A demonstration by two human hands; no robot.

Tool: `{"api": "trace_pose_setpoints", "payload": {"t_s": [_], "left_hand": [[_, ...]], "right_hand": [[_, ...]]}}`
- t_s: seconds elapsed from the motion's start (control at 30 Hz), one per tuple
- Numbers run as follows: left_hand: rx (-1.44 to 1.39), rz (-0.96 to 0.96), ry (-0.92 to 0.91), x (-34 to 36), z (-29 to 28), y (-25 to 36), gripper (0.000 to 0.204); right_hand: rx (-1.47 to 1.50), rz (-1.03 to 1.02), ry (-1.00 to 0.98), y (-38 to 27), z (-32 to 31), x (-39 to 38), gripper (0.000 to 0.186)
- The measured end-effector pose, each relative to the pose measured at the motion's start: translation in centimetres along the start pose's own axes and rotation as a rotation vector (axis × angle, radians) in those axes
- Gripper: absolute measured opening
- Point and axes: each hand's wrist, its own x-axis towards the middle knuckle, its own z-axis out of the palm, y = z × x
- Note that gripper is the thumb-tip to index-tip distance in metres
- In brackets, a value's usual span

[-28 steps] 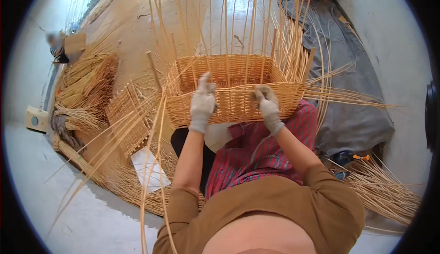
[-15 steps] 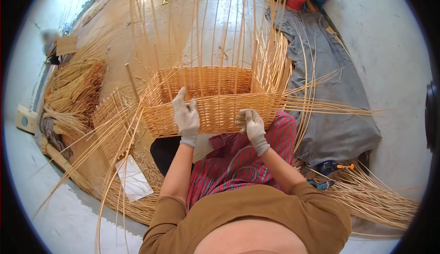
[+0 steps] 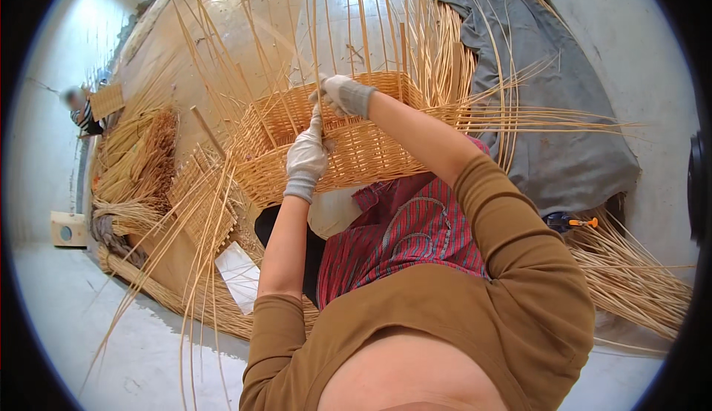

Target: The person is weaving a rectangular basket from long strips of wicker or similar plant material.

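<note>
While the wicker basket (image 3: 374, 153) sits tilted slightly near the middle of the frame, its near wall above a red striped cloth (image 3: 404, 240), both gloved hands meet at its near rim. The right hand (image 3: 345, 96), reaching across from the right, has its fingertips gathered around an upright cane (image 3: 314, 36). Just below, the left hand (image 3: 306, 157) lies against the near wall with its index finger pointing up along that cane; whether its other fingers grip anything, I cannot tell. Loose canes fan out from both basket ends. A grey cloth (image 3: 552, 144) covers the right side, a cane bundle (image 3: 627, 285) lies lower right, and a white sheet (image 3: 238, 277) lies lower left.
</note>
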Motion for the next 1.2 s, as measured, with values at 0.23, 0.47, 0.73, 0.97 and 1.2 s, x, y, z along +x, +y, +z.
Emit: {"api": "trace_pose_setpoints", "payload": {"t_s": [0.23, 0.47, 0.73, 0.97, 1.2], "left_hand": [[-0.276, 0.372, 0.237, -3.0, 2.0, 3.5, 0.085], [-0.041, 0.094, 0.154, -3.2, 5.5, 6.0, 0.077], [0.107, 0.452, 0.504, -2.0, 6.2, 9.5, 0.069], [0.248, 0.135, -0.038, 0.1, 9.1, 15.1, 0.078], [-0.387, 0.334, 0.073, -1.7, 9.5, 12.1, 0.062]], "right_hand": [[-0.060, -0.093, 0.262, 9.2, -1.1, -15.5, 0.031], [-0.437, -1.087, 0.672, 4.3, -4.8, -8.5, 0.061], [0.066, -0.701, 0.753, 11.4, -12.4, -14.9, 0.048], [-0.196, -1.095, 0.701, 5.9, -14.2, -15.0, 0.047], [-0.082, -0.679, 0.796, 17.3, -14.6, -23.7, 0.031]]}}
